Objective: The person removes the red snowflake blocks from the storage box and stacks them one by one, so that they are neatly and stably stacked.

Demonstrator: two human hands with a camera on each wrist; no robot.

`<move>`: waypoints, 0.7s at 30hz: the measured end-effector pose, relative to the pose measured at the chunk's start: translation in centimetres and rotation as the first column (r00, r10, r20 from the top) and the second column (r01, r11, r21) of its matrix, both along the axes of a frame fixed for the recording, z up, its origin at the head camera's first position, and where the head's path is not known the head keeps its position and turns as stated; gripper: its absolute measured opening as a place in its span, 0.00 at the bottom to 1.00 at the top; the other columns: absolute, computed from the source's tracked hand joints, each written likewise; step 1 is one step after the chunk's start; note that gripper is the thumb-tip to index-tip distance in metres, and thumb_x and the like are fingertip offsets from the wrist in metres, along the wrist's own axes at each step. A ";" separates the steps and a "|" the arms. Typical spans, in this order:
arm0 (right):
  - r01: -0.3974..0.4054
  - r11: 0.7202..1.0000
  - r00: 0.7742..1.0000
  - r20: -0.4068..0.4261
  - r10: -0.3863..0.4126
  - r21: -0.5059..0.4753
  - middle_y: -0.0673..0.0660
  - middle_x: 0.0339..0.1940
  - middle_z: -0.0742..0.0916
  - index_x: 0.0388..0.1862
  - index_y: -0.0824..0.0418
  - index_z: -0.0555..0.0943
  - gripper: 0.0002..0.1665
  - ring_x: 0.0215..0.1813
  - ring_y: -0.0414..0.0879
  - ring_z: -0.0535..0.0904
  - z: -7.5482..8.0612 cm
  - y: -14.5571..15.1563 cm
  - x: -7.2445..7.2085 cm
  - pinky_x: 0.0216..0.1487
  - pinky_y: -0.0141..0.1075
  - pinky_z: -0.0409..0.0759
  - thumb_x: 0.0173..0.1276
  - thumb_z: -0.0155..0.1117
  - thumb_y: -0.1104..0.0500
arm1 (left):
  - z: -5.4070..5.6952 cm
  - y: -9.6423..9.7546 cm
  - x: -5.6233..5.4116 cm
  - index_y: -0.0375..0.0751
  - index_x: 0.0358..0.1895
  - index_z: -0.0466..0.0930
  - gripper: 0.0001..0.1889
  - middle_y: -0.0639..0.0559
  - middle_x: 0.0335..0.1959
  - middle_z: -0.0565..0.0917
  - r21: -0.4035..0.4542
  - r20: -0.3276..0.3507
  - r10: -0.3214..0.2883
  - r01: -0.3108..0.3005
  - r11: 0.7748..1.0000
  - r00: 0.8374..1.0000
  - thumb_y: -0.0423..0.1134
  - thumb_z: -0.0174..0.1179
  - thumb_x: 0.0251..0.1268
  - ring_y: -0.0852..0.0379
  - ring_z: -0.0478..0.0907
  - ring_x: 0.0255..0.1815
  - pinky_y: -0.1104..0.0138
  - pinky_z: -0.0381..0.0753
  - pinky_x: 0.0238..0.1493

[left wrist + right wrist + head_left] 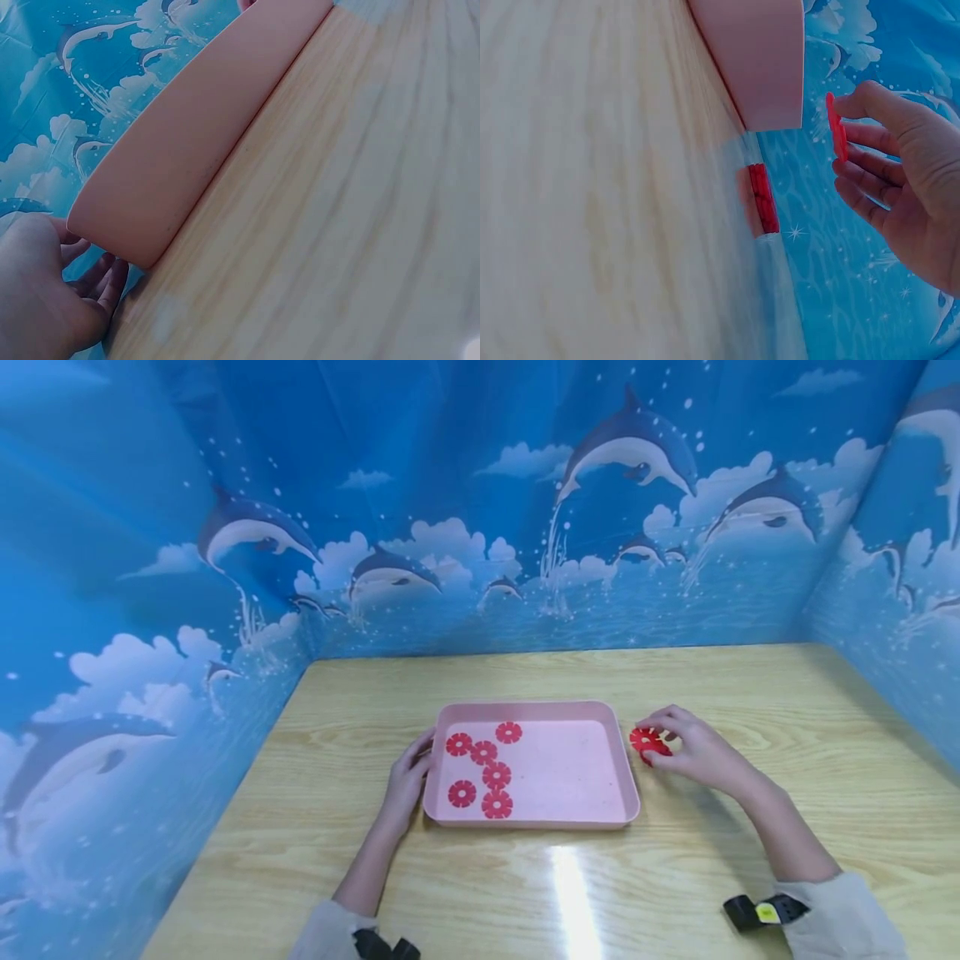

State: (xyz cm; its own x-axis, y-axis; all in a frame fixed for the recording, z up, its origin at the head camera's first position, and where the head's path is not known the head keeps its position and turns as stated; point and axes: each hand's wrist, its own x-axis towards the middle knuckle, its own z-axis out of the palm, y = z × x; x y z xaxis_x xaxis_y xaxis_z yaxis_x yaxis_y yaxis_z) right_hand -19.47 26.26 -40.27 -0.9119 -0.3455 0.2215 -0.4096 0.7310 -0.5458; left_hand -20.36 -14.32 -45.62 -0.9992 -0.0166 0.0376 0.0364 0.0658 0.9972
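A pink rectangular tray (566,768) lies on the table with several red notched plastic discs (497,775) spread over its left part. My left hand (408,777) rests against the tray's left side, its fingers at the outer wall near the corner in the left wrist view. Just beyond the tray's right wall, my right hand (693,752) pinches a red notched disc (838,127) between thumb and fingers, above the table. Below it, a short stack of red discs (763,199) stands on the tabletop beside the tray.
The wooden table (517,885) carries the tray near its middle. A blue dolphin-print backdrop (465,510) rises behind the table and at both sides.
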 end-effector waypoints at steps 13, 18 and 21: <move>0.028 0.999 0.998 0.054 -0.029 0.017 0.62 0.45 0.76 0.50 0.69 0.77 0.24 0.40 0.52 0.74 -1.5 1.8 -0.4 0.38 0.43 0.78 0.51 0.68 0.67 | -0.1 0.0 -0.1 0.35 0.64 0.66 0.22 0.37 0.60 0.69 0.007 -0.002 -0.002 0.002 1.000 1.000 0.31 0.49 0.67 0.43 0.67 0.58 0.57 0.68 0.57; 0.039 0.999 0.995 0.094 -0.041 0.022 0.62 0.46 0.75 0.50 0.68 0.77 0.24 0.40 0.52 0.74 -2.0 2.2 -0.5 0.38 0.42 0.79 0.52 0.68 0.66 | 0.0 0.1 -0.1 0.35 0.64 0.66 0.22 0.37 0.60 0.69 0.016 0.000 0.003 -0.003 1.000 1.000 0.30 0.49 0.66 0.43 0.67 0.57 0.57 0.69 0.57; 0.051 0.998 0.992 0.118 -0.054 0.026 0.62 0.46 0.75 0.50 0.68 0.77 0.24 0.40 0.52 0.75 -2.2 2.2 -0.5 0.38 0.41 0.79 0.53 0.68 0.65 | 0.1 0.1 0.0 0.35 0.64 0.66 0.22 0.38 0.59 0.69 0.021 0.005 0.006 -0.006 1.000 1.000 0.29 0.48 0.66 0.44 0.67 0.57 0.57 0.70 0.56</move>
State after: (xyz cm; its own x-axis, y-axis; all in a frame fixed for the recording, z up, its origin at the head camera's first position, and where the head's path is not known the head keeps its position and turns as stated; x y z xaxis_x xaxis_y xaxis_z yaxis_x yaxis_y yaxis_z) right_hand -20.00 28.50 -42.52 -0.9483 -0.2999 0.1034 -0.3035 0.7625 -0.5714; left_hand -20.36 -14.19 -45.48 -0.9992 -0.0230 0.0318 0.0307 0.0447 0.9985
